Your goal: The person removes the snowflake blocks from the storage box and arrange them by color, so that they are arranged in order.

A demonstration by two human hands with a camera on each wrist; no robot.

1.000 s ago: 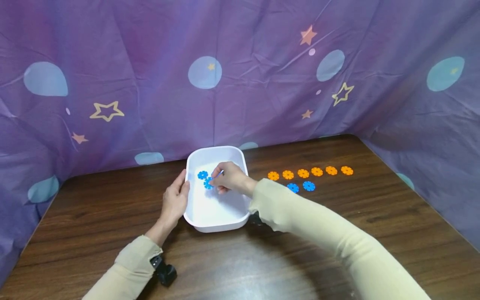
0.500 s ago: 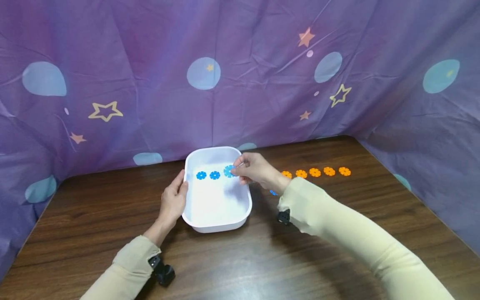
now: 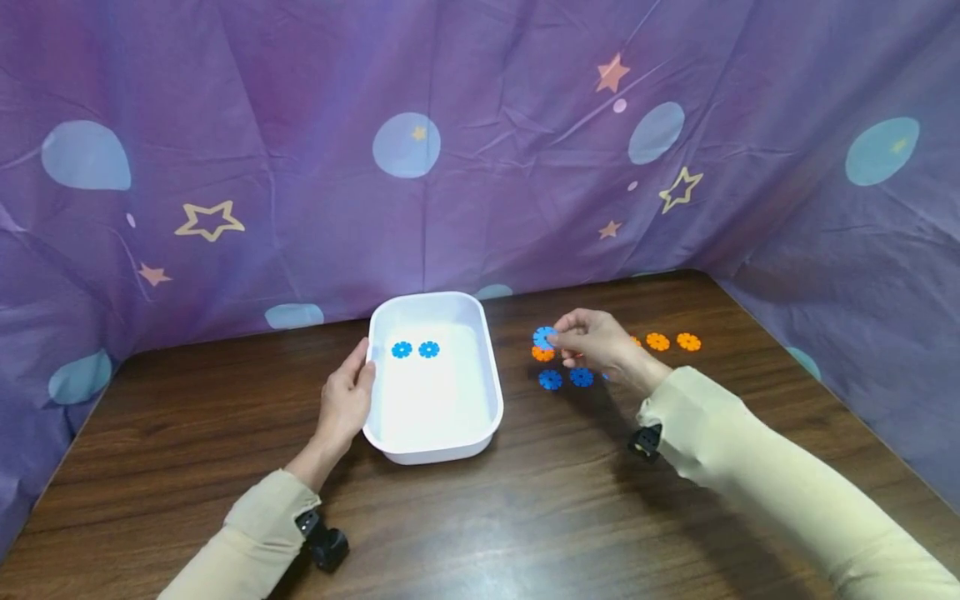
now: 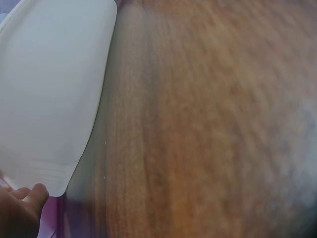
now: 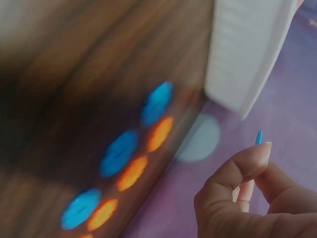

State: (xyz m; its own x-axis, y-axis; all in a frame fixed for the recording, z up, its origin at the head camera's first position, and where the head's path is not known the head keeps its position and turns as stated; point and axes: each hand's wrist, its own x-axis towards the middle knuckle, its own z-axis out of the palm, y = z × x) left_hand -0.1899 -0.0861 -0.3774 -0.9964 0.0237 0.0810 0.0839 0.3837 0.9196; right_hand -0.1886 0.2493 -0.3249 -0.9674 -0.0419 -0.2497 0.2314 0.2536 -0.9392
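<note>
In the head view my right hand [image 3: 600, 343] pinches a blue notched plastic disc [image 3: 543, 337] between thumb and fingertips. It hovers over the left end of a row of orange notched discs [image 3: 657, 342], partly hiding that row. Edge-on in the right wrist view, the held disc [image 5: 258, 138] pokes out above the fingertips. Two blue discs [image 3: 551, 380] [image 3: 581, 377] lie in front of the orange ones, with a sliver of another beside them. My left hand [image 3: 347, 398] holds the left rim of a white tray [image 3: 433, 456]. Inside, two blue discs [image 3: 415, 350] lie side by side.
The dark wooden table [image 3: 480, 525] reaches back to a purple curtain [image 3: 315, 150] printed with stars and balloons. A black wrist camera [image 3: 327, 546] sits on the left wrist, another [image 3: 646, 442] on the right.
My right hand has picked a blue disc up from the tray and carried it rightward, out over the discs on the table. The left hand has stayed at the tray's rim.
</note>
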